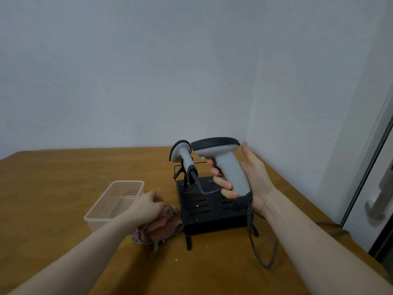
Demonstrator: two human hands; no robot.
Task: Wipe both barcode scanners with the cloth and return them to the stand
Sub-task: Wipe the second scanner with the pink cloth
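**One scanner up, cloth under the left hand**

The right hand (244, 179) gripped a scanner (223, 162) by its handle, held upright above the black stand (210, 209). The second scanner (184, 158) sat in the stand, far left. The left hand (148, 206), fingers curled, pinched the cloth (161, 228) on the bench (53, 188), beside a clear tub (119, 199).

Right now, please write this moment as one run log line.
right hand: holds scanner | left hand: grips cloth | second scanner: on stand
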